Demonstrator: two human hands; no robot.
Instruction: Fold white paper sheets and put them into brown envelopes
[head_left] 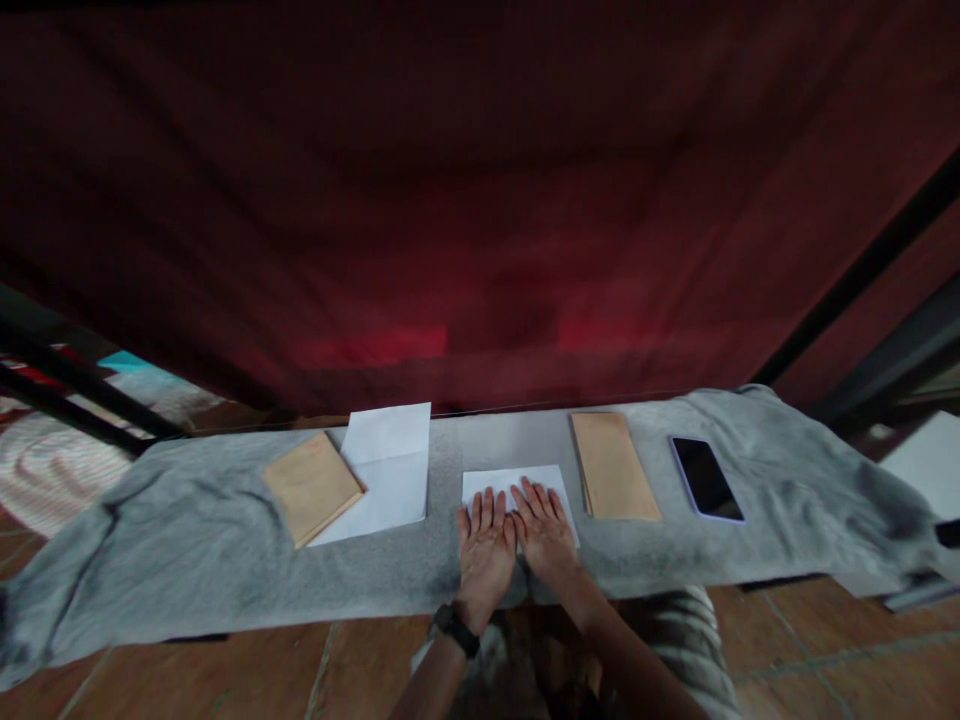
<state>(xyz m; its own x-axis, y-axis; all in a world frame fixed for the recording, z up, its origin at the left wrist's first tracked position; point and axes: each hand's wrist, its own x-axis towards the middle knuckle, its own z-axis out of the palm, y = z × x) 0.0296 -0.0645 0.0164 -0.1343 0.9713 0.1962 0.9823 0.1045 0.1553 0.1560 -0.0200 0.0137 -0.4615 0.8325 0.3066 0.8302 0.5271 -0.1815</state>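
Note:
A white sheet of paper [517, 478], seemingly folded, lies on the grey cloth in front of me. Flat on its left part rests my left hand [486, 545], fingers stretched out, with a dark watch [456, 630] at the wrist. My right hand [541, 530] presses on the right part, its fingers spread a little. The two thumbs are close together near the middle. Both hands cover much of the sheet's lower half. Neither hand grips anything.
Left lies a larger creased white sheet [390, 470], with brown envelopes [311, 485] partly over it. To the right are more brown envelopes [613, 468] and a phone [706, 480] with a dark screen. Grey cloth [202, 530] covers the narrow surface; a dark red fabric [495, 250] rises behind.

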